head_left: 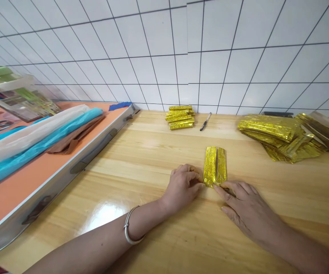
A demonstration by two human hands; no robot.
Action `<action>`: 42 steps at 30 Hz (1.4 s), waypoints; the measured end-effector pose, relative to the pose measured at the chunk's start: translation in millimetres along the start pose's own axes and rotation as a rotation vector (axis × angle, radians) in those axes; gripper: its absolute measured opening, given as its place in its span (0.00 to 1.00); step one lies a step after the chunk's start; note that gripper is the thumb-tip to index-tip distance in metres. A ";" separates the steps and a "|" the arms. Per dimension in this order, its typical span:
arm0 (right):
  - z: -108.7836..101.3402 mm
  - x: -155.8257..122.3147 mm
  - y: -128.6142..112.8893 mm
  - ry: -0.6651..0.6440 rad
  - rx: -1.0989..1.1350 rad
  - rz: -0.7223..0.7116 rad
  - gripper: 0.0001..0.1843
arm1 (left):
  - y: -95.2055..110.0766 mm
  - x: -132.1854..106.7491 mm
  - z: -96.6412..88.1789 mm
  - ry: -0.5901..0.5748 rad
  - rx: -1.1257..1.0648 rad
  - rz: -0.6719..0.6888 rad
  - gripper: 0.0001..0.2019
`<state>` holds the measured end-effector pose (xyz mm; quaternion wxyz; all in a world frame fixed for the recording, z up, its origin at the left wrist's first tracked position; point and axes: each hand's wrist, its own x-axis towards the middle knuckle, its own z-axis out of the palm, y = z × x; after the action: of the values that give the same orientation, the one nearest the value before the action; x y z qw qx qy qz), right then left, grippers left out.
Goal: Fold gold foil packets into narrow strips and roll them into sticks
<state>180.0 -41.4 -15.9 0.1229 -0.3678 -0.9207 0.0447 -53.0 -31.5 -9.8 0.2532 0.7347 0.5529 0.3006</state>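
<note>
A gold foil sheet [215,166], folded lengthwise into a narrow strip, lies on the wooden table [141,160] in front of me. My left hand [183,184] is curled, its fingertips pinching the strip's near left corner. My right hand [246,207] lies flatter, its thumb and forefinger pressing the near right corner of the same strip. A silver bangle circles my left wrist.
A small stack of folded gold strips [180,117] sits by the tiled wall, a pen [205,121] beside it. A heap of unfolded gold foil sheets [290,135] lies at the right. An orange tray [24,179] with blue, white and brown paper rolls borders the left.
</note>
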 end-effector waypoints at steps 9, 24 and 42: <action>0.5 0.6 0.3 0.016 -0.006 -0.007 0.25 | -0.7 3.6 4.3 0.032 0.007 -0.034 0.05; -1.3 0.1 -0.2 -0.015 0.005 -0.003 0.25 | 1.2 4.2 7.4 0.012 0.141 -0.026 0.05; -2.7 0.5 -2.5 -0.029 -0.035 -0.001 0.21 | 11.1 -7.5 9.4 -0.138 0.420 0.373 0.08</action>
<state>178.7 -42.9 -12.8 0.1030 -0.3687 -0.9232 0.0339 -40.4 -42.0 -9.7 0.0730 0.8788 0.4398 0.1701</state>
